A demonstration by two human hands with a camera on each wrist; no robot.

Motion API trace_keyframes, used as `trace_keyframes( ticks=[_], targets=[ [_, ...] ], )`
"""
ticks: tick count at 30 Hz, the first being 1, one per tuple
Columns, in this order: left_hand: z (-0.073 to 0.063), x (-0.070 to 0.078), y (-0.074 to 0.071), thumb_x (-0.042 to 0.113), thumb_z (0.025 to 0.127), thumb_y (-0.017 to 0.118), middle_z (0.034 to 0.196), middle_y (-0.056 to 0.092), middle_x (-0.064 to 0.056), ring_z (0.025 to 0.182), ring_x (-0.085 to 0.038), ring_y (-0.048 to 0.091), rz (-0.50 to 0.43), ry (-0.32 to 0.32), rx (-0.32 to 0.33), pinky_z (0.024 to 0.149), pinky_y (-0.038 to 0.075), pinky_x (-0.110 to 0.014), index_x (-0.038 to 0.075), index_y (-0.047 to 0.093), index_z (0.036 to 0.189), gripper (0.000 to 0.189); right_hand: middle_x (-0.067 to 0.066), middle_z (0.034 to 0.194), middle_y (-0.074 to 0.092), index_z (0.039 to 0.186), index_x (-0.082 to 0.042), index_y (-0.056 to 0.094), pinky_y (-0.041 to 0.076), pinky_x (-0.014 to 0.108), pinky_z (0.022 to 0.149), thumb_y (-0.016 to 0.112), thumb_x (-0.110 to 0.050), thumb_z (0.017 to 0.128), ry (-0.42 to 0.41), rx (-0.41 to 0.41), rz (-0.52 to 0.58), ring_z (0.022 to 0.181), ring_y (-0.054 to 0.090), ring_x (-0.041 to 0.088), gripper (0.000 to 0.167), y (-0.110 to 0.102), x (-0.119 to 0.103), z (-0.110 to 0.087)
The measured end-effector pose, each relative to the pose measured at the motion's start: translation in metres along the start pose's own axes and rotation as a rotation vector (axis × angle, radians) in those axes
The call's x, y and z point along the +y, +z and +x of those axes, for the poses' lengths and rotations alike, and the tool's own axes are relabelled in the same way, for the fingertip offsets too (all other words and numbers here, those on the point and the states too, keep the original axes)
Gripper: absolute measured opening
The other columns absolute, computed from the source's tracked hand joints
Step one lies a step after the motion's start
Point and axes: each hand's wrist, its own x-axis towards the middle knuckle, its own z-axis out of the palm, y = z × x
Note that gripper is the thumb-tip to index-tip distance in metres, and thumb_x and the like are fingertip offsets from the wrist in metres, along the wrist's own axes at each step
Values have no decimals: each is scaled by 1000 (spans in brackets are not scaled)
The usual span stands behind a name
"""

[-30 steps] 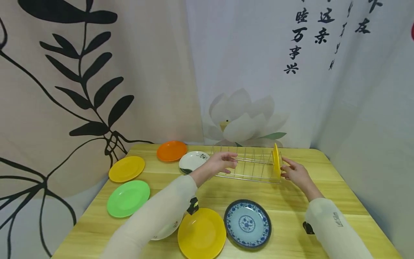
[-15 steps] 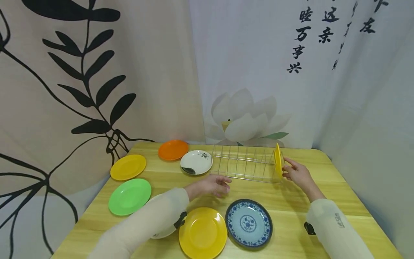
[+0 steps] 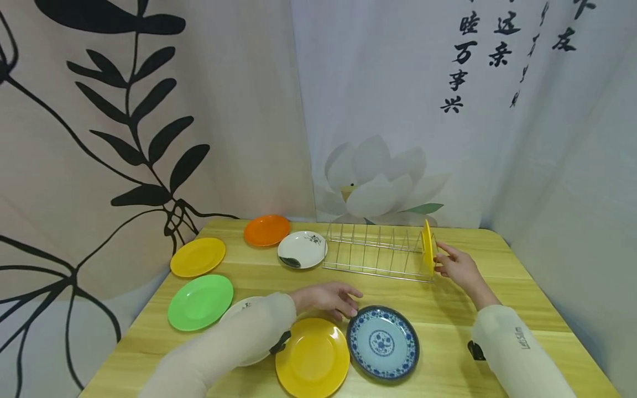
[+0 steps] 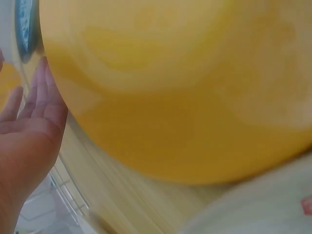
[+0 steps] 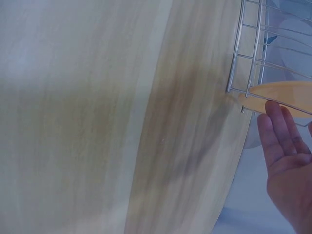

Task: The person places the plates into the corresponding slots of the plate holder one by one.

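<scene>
L hand (image 3: 330, 298) is loose w/ nothing in it, btwn the wire rack (image 3: 370, 271) & flat yellow plate (image 3: 312, 359), close to the blue plate (image 3: 382, 343). R hand (image 3: 459, 272) isn't gripping; its fingers are straight, at the standing yellow plate (image 3: 427, 249), in the rack's R end. Green plate (image 3: 200, 303) is flat, far L.

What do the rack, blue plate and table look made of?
Rack: metal wire, shiny, by its thin silvery rods. Blue plate: perhaps glazed ceramic, by its sheen and blue floral pattern, though melamine is possible. Table: wood or wood-look laminate, smooth, by its streaked grain.
</scene>
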Motion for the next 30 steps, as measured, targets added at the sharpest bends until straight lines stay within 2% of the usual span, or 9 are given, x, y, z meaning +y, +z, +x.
trace_keyframes(
  ticks=[4,10,18,23,30],
  targets=[
    [3,0,4,6,89,73,115,66,-6,98,-23,65,3,-11,-6,83,57,-40,9,56,138,51,34,133,52,158,-8,23,53,48,92,37,-25,109,3,-7,6,109,64,41,53,-1,0,0],
    [8,-4,9,-2,88,72,106,66,-6,93,-23,65,-20,-9,30,79,58,-39,7,58,135,50,33,133,52,158,-10,24,54,48,92,38,-24,109,26,-9,13,110,63,40,53,-1,1,-2],
    [9,-3,14,-6,84,73,104,65,-6,93,-21,63,25,-10,43,80,58,-35,9,60,134,53,34,133,53,158,-9,24,54,47,92,39,-24,109,17,-16,22,109,64,40,53,-1,0,-2],
    [9,-5,17,-12,83,69,101,64,-6,94,-21,61,30,-4,62,79,58,-34,6,63,130,51,33,130,54,158,-9,24,54,48,91,38,-25,109,12,-16,21,109,64,40,53,-1,2,-1],
    [12,-7,20,-14,83,68,100,64,-5,93,-21,59,53,-2,81,77,58,-33,9,68,122,45,32,127,57,157,-8,24,55,47,90,39,-25,109,1,-16,4,109,64,41,54,-2,1,-1]
  ],
)
